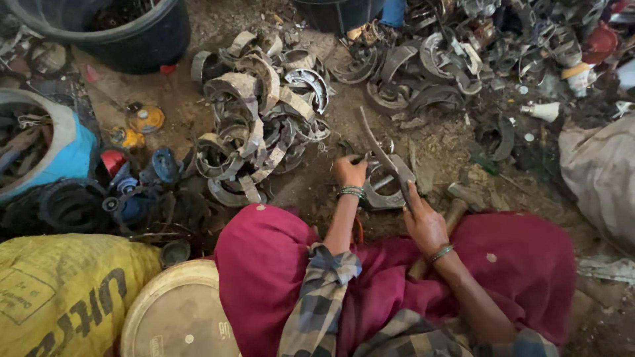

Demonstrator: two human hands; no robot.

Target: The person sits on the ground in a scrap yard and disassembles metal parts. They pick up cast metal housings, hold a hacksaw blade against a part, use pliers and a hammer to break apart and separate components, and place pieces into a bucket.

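Left hand [348, 171] clenched on curved grey metal brake shoe [387, 192]; right hand [423, 225] grasping thin dark metal bar [378, 147], prying. Risk: bar slips, striking left fingers; loose wooden-handled hammer [442, 231] nearby.

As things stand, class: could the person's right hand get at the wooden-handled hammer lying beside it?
Probably yes. The right hand rests just beside the hammer, whose handle lies uncovered on the red cloth; however, that hand is already busy with a curved metal piece.
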